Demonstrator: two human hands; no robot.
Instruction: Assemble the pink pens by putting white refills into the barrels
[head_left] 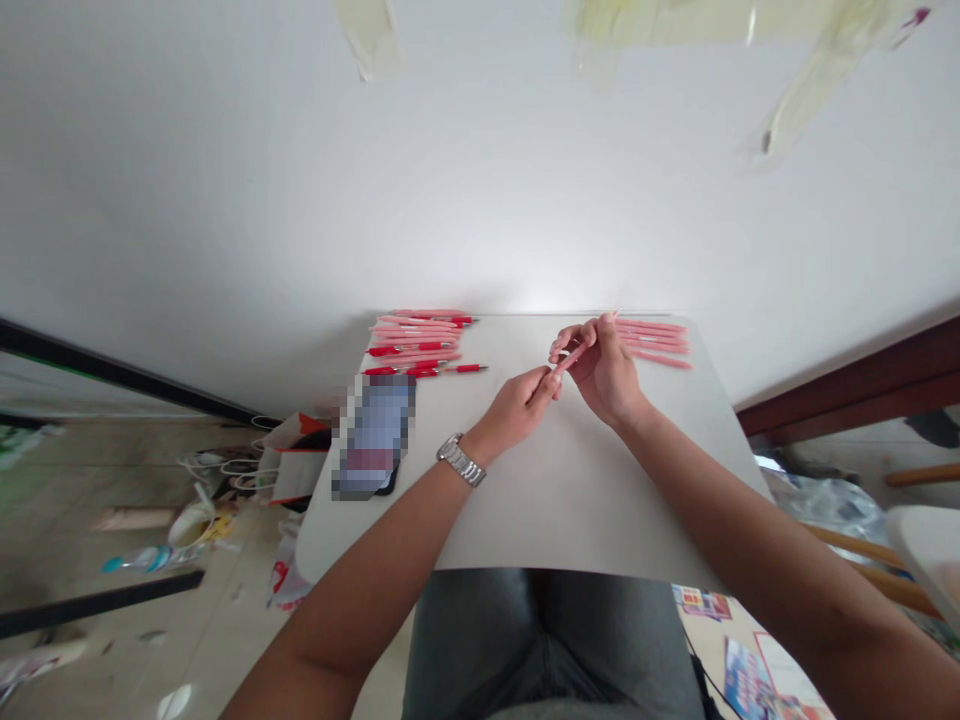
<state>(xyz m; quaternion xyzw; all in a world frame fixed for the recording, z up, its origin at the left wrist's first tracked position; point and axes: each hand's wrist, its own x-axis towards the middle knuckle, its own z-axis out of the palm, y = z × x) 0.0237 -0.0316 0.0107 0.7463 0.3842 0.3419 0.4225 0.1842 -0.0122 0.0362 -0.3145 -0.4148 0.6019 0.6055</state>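
A slim pink pen [573, 357] is held slantwise between my two hands above the white table. My left hand [521, 405], with a metal watch on its wrist, pinches the pen's lower end. Around its upper end curl the fingers of my right hand [611, 375], hiding part of it. Just beyond the right hand lies a row of similar pink pens [652, 340]. To the left is a group of pink pens [420, 333] mixed with several red pens [469, 368] with dark tips.
A phone [375, 435] with a blurred screen lies at the left of the white table [570, 510]. A white wall [525, 180] with tape remnants rises behind it. A bottle [139, 558] and cables are on the floor at left; a plastic bag [832, 500] is at right.
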